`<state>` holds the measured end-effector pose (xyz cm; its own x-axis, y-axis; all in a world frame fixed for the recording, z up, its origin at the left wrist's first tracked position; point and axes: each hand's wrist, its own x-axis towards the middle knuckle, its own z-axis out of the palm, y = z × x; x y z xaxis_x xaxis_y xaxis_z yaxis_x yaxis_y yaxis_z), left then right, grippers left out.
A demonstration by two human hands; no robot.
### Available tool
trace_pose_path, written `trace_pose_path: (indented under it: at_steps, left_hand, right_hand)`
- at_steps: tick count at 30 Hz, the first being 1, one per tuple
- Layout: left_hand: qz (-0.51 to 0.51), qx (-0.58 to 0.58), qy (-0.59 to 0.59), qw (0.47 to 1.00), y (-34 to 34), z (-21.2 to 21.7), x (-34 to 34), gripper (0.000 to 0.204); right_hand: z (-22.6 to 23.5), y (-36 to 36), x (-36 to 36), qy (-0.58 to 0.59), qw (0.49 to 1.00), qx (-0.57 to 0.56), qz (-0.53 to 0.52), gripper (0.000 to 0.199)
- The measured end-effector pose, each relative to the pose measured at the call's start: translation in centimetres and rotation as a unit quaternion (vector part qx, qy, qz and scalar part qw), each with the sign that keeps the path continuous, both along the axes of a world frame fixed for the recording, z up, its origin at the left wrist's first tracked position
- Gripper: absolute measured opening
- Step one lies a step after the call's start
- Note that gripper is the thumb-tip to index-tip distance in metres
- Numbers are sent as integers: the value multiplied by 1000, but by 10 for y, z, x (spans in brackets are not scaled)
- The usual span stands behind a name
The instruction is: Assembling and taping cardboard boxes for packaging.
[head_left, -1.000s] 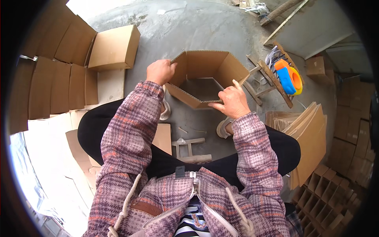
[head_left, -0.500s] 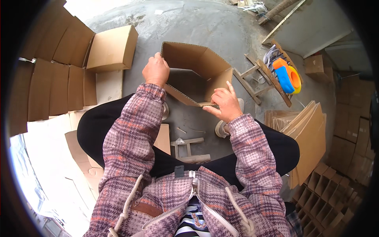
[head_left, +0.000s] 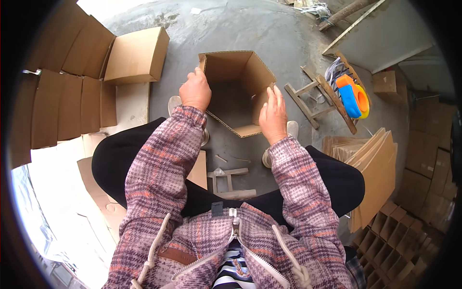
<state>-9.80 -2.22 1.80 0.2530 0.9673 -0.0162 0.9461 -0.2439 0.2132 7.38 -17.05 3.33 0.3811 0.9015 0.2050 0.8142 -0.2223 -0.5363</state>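
Observation:
A brown cardboard box (head_left: 240, 67), its walls unfolded into a slanted, many-sided shape, stands between my hands in front of my knees. Its top is open, and dark grey shows between the walls. My left hand (head_left: 196, 90) is closed on the upper left edge, fingers over the rim. At the right wall, my right hand (head_left: 274, 113) grips the edge, thumb side toward the inside and fingers pointing away from me. Part of the left wall is hidden behind my left hand.
Finished boxes (head_left: 134, 55) are stacked on the left. On the right lie a wooden stool (head_left: 334, 103) with orange, blue and yellow tape rings (head_left: 353, 96) and flat cardboard sheets (head_left: 375, 168). A small wooden frame (head_left: 230, 180) is on the floor between my feet.
My right hand has moved up along the box's right side, and its fingers now lie over that edge. The box has turned a little and its walls have shifted in angle.

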Motion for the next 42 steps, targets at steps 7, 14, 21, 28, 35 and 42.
trace_pose_path:
  at_steps: [7,14,21,28,35,42]
  left_hand:
    - [-98,54,165,980,-15,-13,10,50]
    - [-109,52,148,982,-14,-10,18,52]
    - [-85,7,135,987,-13,-18,25,51]
    - [-140,-209,-41,967,6,8,-5,81]
    - [-183,-360,-111,908,35,20,-21,93]
    - [-214,-520,-151,813,57,31,-40,102]
  right_hand:
    - [11,20,-17,-212,935,-284,11,52]
    - [6,42,-15,-363,849,-382,23,32]
    - [-28,82,-25,-276,824,-472,147,22]
    - [34,22,32,133,919,-331,166,69]
    - [40,-2,-4,-49,922,-320,211,67]
    - [23,-6,9,-60,943,-265,190,53]
